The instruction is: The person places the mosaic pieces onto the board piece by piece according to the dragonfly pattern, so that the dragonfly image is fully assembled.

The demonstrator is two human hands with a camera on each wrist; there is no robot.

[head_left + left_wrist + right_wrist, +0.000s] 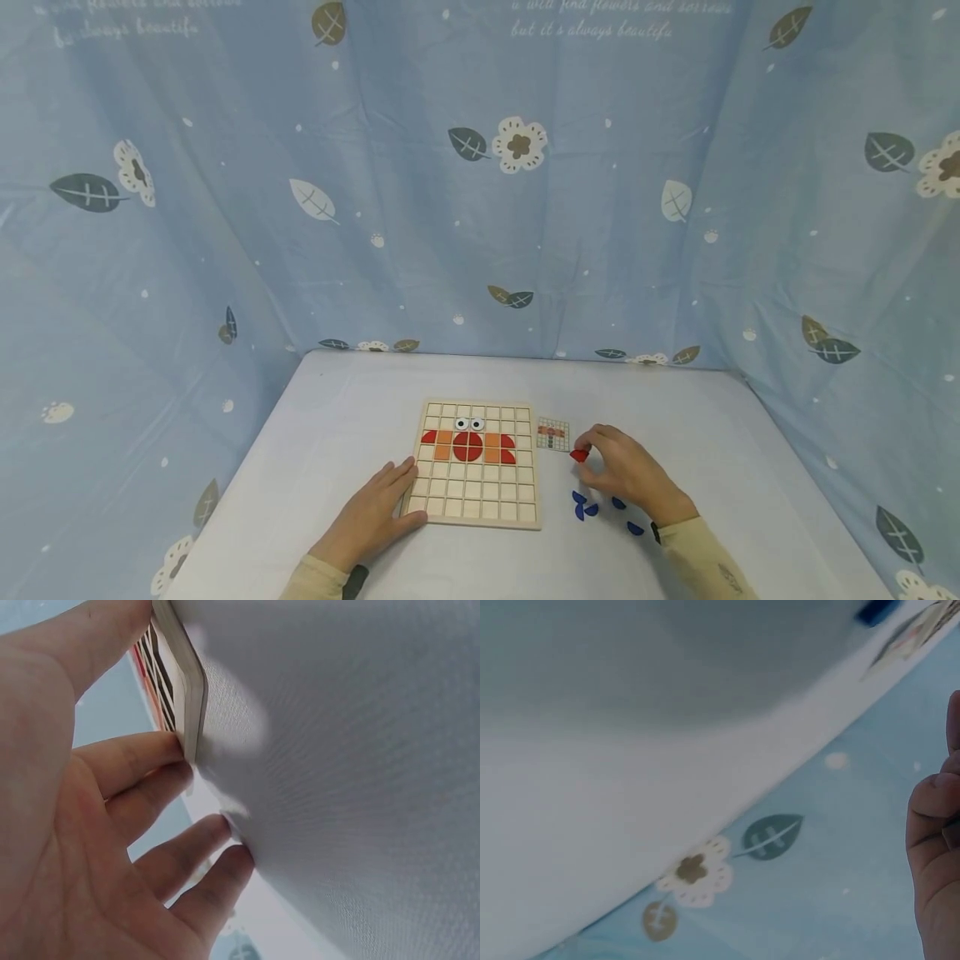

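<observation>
A square wooden grid board [480, 510] lies on the table. Set into its upper rows are two eye pieces [469, 424], a red circle of quarter pieces [468, 447], orange squares [442, 446] and red quarter pieces at both sides. My left hand [371, 510] rests at the board's lower left edge, fingers extended; the left wrist view shows fingertips touching the board's side [193, 697]. To the right of the board, my right hand [624, 468] pinches a red piece [579, 456] between thumb and fingers. In the right wrist view only part of that hand [937, 847] shows.
A small pattern card [552, 434] lies against the board's upper right side. Several blue rounded pieces [591, 510] are scattered on the white table [637, 392] below my right hand. A blue printed curtain [420, 250] surrounds the table's back and sides.
</observation>
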